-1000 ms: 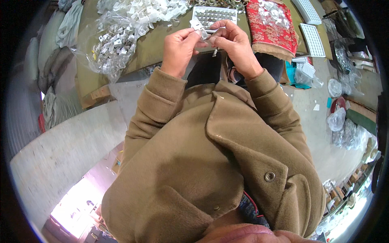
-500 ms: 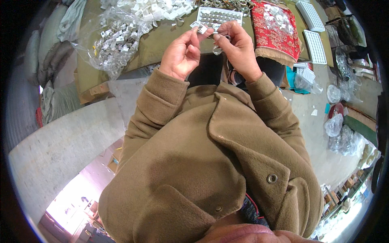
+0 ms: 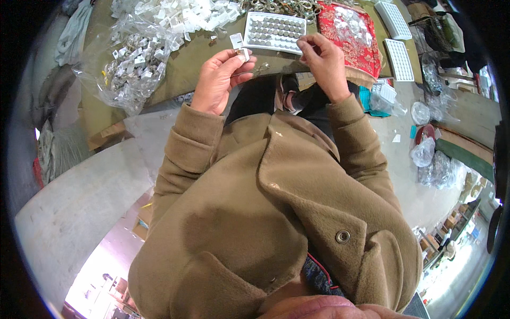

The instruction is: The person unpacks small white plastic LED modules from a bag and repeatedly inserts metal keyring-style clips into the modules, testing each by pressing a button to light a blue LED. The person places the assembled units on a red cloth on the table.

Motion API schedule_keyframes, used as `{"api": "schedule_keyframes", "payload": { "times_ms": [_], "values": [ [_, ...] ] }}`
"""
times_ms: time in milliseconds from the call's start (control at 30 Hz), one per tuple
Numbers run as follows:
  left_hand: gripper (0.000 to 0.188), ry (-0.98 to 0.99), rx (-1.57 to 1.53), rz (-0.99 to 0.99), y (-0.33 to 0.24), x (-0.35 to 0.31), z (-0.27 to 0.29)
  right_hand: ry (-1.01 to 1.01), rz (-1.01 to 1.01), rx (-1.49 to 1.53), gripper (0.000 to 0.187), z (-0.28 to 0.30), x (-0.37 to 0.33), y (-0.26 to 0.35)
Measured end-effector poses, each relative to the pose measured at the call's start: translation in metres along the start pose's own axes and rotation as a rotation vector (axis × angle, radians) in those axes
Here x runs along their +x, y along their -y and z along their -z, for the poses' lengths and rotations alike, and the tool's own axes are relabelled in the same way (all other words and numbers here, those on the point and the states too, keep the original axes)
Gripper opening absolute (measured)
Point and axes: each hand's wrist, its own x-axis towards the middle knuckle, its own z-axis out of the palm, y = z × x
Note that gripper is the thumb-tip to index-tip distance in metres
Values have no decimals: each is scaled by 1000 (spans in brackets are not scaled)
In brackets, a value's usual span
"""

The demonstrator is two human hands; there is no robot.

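My left hand point(image 3: 220, 80) pinches a small white plastic case point(image 3: 242, 55) between thumb and fingers, and a white flap stands up at its far end. A thin, shiny loop point(image 3: 261, 67) shows just right of these fingers; whether it joins the case I cannot tell. My right hand point(image 3: 325, 66) hovers by the near right corner of a white tray point(image 3: 266, 48), thumb and forefinger bent together. Anything between those fingertips is too small or hidden to make out. Rows of round grey discs point(image 3: 273, 26) lie in the tray, with a gap in the nearer rows.
Left on the green-topped table point(image 3: 194, 61), a clear bag point(image 3: 93, 85) spills small white cases and metal bits, beside a pile of white pieces point(image 3: 180, 16). A red patterned cloth point(image 3: 340, 45) with clear pieces lies right. More white trays point(image 3: 398, 59) stand farther right.
My hands have parted: the left drew left and lower with the white case, its flap now raised, and the right went to the tray's corner. The whole view shifted slightly left.
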Motion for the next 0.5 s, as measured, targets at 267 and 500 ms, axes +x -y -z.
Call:
{"api": "schedule_keyframes", "payload": {
  "times_ms": [267,500],
  "values": [
    [19,-53,93,31,18,4,-6,38,376,-273,14,-36,24,-3],
    [27,-26,22,17,18,5,-3,52,345,-536,13,-50,23,0]
  ]
}}
